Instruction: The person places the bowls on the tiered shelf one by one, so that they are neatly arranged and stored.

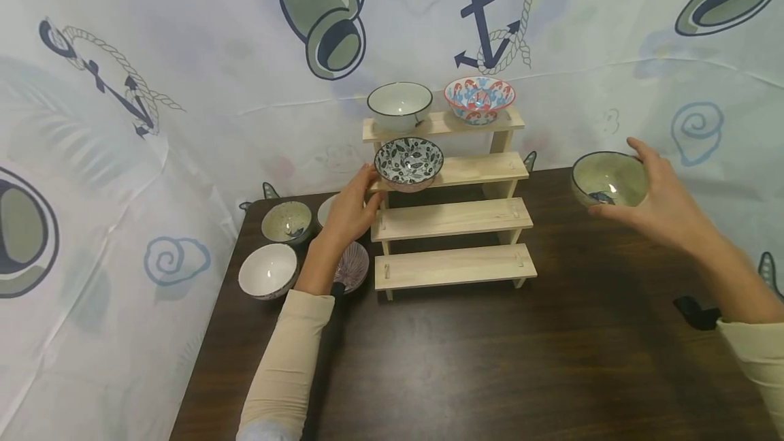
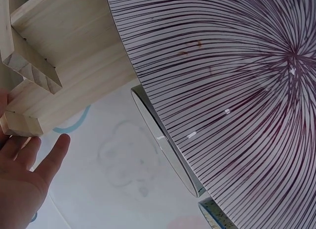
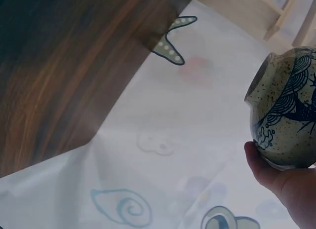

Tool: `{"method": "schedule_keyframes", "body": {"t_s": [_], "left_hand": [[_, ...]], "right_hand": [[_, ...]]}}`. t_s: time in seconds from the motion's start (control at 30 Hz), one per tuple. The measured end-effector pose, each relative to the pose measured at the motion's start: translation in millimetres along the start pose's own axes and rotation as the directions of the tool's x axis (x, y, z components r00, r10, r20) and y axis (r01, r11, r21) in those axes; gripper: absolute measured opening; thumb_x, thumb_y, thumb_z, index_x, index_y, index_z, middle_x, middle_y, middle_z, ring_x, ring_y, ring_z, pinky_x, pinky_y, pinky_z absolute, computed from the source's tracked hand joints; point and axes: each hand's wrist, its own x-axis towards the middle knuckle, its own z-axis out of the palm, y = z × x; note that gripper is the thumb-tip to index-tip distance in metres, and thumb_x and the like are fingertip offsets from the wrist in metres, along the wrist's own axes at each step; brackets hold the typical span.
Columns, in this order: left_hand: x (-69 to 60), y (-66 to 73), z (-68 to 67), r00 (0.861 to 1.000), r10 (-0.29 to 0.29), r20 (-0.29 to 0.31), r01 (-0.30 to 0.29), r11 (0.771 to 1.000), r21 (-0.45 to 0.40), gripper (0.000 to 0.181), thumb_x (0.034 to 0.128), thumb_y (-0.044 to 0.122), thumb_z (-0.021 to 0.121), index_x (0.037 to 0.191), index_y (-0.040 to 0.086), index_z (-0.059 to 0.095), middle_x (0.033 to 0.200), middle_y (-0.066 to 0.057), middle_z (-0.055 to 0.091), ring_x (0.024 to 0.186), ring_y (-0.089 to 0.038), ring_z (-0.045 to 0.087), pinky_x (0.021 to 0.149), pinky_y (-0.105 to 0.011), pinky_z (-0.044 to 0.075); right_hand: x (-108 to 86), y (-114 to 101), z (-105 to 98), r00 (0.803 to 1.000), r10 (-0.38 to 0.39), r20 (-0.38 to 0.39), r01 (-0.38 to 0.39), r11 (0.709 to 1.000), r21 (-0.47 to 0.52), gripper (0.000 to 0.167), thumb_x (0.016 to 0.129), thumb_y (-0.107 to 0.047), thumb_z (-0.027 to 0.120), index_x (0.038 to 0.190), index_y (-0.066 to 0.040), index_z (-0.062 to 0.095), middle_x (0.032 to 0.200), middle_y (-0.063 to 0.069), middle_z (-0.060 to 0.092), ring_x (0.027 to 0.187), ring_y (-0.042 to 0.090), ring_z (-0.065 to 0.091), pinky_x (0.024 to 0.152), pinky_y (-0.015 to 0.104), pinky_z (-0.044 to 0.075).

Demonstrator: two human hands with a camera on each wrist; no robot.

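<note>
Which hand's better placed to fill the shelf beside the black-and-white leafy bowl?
Likely the right hand: it holds a green bowl beyond the bare right end of that shelf; the left hand is at the opposite end.

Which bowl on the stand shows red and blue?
The top right bowl; the top left bowl is whitish, the lower leaf-patterned bowl black and white inside.

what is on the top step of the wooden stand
A white dark-rimmed bowl sits left, a red-and-blue patterned bowl right. The top step shows between them but is covered directly underneath.
</note>
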Motion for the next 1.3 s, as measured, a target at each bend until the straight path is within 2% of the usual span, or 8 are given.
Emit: {"method": "schedule_keyframes", "body": {"t_s": [0.27,0.67,0.87,1.07,1.3], "left_hand": [[0.1,-0.3,0.5,1.0,-0.009,-0.004,0.009,1.0,0.012,0.044,0.1059,0.026,0.057,0.147,0.014,0.05,0.166,-0.008,0.039,0.158,-0.024,0.029,0.123,-0.052,0.036],[1.1,-2.1,2.1,1.0,0.003,-0.007,-0.003,1.0,0.013,0.047,0.1051,0.026,0.059,0.15,0.016,0.048,0.162,-0.008,0.045,0.157,-0.025,0.031,0.12,-0.055,0.038],[1.7,-1.8,0.5,1.0,0.001,0.001,-0.001,1.0,0.011,0.052,0.1051,0.025,0.058,0.154,0.017,0.043,0.16,-0.009,0.048,0.158,-0.025,0.03,0.12,-0.055,0.038],[1.6,-3.2,1.1,1.0,0.004,-0.002,-0.004,1.0,0.011,0.051,0.1054,0.025,0.058,0.154,0.018,0.044,0.16,-0.007,0.048,0.158,-0.024,0.029,0.121,-0.054,0.037],[1.6,-3.8,1.9,1.0,0.0,-0.007,0.0,1.0,0.011,0.051,0.105,0.024,0.059,0.154,0.02,0.044,0.161,-0.007,0.048,0.158,-0.024,0.03,0.121,-0.055,0.037]], "right_hand": [[-2.7,-9.4,-4.8,0.999,-0.034,0.001,0.034,0.999,0.016,0.128,0.072,-0.03,0.093,0.168,-0.022,0.009,0.166,0.031,0.022,0.143,0.056,0.029,0.109,0.076,0.025],[-0.6,-24.2,-4.0,0.999,-0.034,0.037,0.033,0.999,0.026,0.128,0.072,-0.031,0.094,0.167,-0.032,0.009,0.166,0.027,0.027,0.133,0.051,0.035,0.098,0.07,0.03],[6.1,-31.7,0.4,0.996,-0.073,0.054,0.071,0.996,0.046,0.125,0.072,-0.028,0.093,0.167,-0.031,0.012,0.16,0.029,0.035,0.13,0.049,0.04,0.099,0.067,0.032],[14.2,-38.9,6.1,0.993,-0.079,0.086,0.075,0.996,0.051,0.126,0.073,-0.029,0.093,0.167,-0.03,0.01,0.162,0.027,0.034,0.133,0.047,0.041,0.1,0.065,0.033],[23.4,-46.1,11.1,0.993,-0.086,0.086,0.08,0.995,0.066,0.126,0.072,-0.027,0.093,0.167,-0.029,0.012,0.161,0.026,0.035,0.135,0.045,0.041,0.103,0.065,0.033]]}}
